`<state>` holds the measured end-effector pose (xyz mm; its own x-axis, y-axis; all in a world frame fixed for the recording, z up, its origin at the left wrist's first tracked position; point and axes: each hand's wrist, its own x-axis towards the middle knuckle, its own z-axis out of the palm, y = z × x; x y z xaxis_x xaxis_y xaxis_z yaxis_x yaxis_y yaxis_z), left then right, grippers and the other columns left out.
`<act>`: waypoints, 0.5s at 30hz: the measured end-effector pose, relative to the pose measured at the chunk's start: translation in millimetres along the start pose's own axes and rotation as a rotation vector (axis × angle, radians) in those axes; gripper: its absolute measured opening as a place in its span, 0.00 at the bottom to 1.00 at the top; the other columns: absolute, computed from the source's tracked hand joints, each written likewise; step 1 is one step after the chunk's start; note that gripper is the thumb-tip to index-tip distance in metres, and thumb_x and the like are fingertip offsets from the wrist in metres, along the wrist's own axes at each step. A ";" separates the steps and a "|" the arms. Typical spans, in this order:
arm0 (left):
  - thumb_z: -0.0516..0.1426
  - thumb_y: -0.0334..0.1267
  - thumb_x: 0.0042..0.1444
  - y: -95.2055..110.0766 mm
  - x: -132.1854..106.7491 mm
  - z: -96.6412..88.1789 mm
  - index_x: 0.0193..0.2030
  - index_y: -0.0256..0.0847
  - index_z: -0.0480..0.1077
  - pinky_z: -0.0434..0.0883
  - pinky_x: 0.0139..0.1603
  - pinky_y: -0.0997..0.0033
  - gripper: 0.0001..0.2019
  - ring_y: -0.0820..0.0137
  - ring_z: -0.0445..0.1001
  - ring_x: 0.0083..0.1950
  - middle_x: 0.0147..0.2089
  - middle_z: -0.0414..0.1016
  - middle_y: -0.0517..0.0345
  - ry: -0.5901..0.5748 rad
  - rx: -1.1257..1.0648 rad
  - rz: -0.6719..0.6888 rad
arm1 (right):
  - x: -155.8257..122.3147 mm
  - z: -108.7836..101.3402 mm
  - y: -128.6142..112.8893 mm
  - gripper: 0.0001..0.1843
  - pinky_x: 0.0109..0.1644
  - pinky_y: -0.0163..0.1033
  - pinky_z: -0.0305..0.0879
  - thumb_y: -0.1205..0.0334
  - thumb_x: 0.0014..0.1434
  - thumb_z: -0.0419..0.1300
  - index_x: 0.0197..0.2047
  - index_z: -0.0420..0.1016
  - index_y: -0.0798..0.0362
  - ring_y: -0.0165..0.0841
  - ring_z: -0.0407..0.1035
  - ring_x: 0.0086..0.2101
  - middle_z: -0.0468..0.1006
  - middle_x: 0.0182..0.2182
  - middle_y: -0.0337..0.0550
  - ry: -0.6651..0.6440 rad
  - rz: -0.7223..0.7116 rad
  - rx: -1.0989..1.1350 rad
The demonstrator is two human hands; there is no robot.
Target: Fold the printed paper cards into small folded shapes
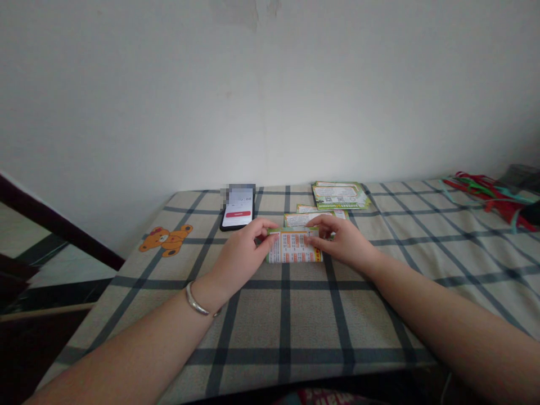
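A printed leaflet with orange and green print lies on the checked tablecloth, curled or partly rolled at its near edge. My left hand pinches its left end, fingers closed on the paper; a silver bangle sits on that wrist. My right hand grips the right end, fingers closed over the top edge. Both hands rest on the cloth.
More leaflets lie just behind the held one, and a stack of them sits further back. A phone with a lit screen lies to the left. Red and green ribbons lie far right. A wall stands behind; the table's left edge drops off.
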<state>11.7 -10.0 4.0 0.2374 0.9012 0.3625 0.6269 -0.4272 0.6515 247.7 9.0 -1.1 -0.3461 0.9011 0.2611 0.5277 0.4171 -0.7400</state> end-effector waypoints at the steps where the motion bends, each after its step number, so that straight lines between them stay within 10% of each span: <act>1: 0.55 0.36 0.59 0.3 0.0 -0.4 0.45 0.42 0.70 0.63 0.30 0.74 0.08 0.73 0.69 0.29 0.30 0.70 0.64 0.004 -0.016 0.000 | -0.2 0.0 -0.2 0.13 0.27 0.34 0.57 0.57 0.54 0.63 0.43 0.72 0.50 0.28 0.61 0.23 0.65 0.22 0.32 0.003 -0.014 0.013; 15: 0.54 0.35 0.61 1.6 -0.2 -1.2 0.46 0.42 0.69 0.67 0.30 0.74 0.08 0.73 0.72 0.30 0.31 0.74 0.63 -0.002 -0.098 -0.009 | 0.4 5.2 6.4 0.14 0.24 0.33 0.53 0.53 0.55 0.63 0.41 0.67 0.49 0.26 0.57 0.21 0.63 0.20 0.29 0.053 0.017 0.175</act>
<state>11.8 -11.0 5.8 0.2334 0.9052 0.3551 0.5533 -0.4239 0.7171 246.9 11.5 -9.0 -0.2946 0.9147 0.2766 0.3887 0.3791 -0.8398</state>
